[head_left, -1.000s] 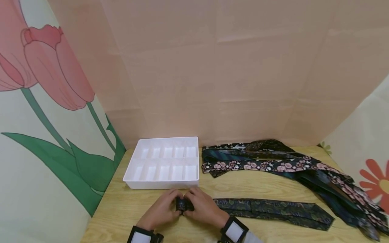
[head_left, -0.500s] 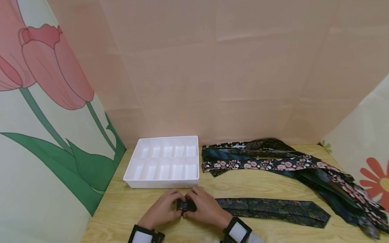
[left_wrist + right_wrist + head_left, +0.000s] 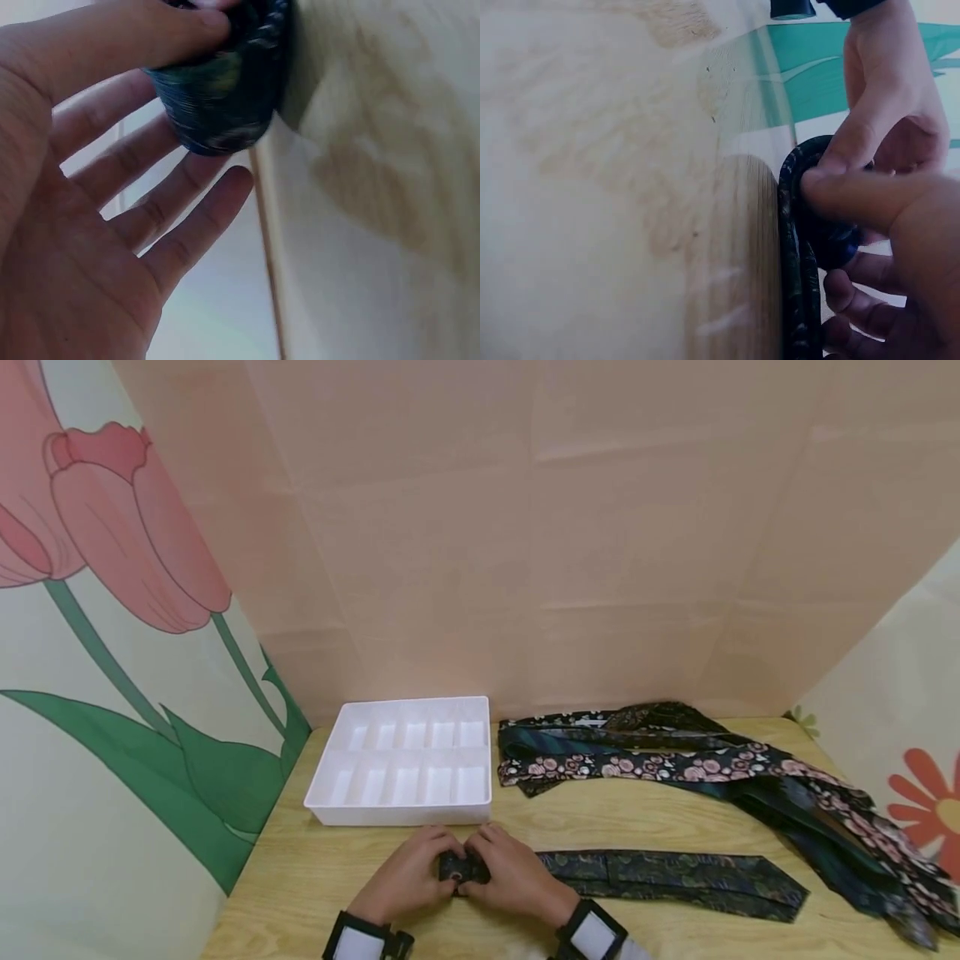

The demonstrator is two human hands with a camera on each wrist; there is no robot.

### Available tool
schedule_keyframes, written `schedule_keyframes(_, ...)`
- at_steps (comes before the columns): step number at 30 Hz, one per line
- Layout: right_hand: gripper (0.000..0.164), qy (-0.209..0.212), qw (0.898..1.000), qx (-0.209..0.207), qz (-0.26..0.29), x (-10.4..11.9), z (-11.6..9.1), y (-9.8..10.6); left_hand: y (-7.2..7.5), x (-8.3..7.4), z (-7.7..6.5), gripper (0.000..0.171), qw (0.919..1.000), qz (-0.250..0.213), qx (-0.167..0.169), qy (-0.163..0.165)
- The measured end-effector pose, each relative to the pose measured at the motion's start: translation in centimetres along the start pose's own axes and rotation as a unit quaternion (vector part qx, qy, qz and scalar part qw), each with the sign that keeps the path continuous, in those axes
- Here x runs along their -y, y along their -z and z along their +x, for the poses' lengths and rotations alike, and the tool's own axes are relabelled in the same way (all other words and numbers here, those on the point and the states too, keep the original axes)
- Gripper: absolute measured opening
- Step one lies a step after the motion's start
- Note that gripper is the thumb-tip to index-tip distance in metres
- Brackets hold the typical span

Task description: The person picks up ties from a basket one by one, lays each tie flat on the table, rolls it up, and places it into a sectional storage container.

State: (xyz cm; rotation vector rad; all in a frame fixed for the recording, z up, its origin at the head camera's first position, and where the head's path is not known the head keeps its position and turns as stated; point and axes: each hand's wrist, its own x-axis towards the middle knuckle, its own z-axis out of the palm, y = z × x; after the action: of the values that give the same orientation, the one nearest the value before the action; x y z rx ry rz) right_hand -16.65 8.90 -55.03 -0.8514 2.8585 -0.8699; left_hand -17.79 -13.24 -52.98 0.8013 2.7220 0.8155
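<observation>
"Two bare hands meet over one small roll of cloth. Who holds what?"

"The left hand (image 3: pixel 408 878) pinches a tight coil (image 3: pixel 450 866) with its thumb, the other fingers fanned loosely behind. The right hand (image 3: pixel 516 878) presses its own thumb to the coil from the opposite side, fingers bent about it. Neither grip has any visible gap at the thumb."

"And the coil belongs to?"

"A dark, blue-green patterned fabric necktie (image 3: pixel 697 881). The rolled part sits between the hands at the near side of a pale wood-grain table (image 3: pixel 277 893); the flat run passes behind the right hand and lies out to the person's right, ending in an angled tip."

"What might spoil it?"

"Slack, most likely. Should either thumb ease off, the layers could spring loose. Uneven pressure might push the winding into a cone, and the right wrist, close by the flat run, could drag it askew."

"What surrounds them?"

"Just beyond the fingertips stands a white plastic tray with two rows of five compartments (image 3: pixel 397 816); its front wall blocks any low path forward. To its right sprawls a tangled heap of dark neckties, one printed with pink roses (image 3: pixel 697 768). Its trailing ends reach near the flat tip, apart from it, and might snag. Behind rises a creased beige backdrop (image 3: pixel 525 527)."
</observation>
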Motion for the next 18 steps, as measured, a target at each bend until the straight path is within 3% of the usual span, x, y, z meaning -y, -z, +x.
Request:
schedule_keyframes(5, 0.045, -0.005, 1.000, -0.008, -0.003, -0.1, -0.4, 0.1, -0.3, 0.3, -0.2, 0.045, 0.9996, -0.028, 0.007, 0.006)
schedule_keyframes(11, 0.045, -0.007, 1.000, -0.004, 0.015, 0.3, -0.6, 0.7, -0.3, 0.1, -0.4, 0.042, 0.9999, -0.004, 0.001, -0.015)
schedule_keyframes(18, 0.045, -0.018, 1.000, 0.001, 0.023, 0.3, -1.1, 1.3, -0.2, -0.4, -0.5, 0.050, 0.9995, -0.029, 0.011, 0.008)
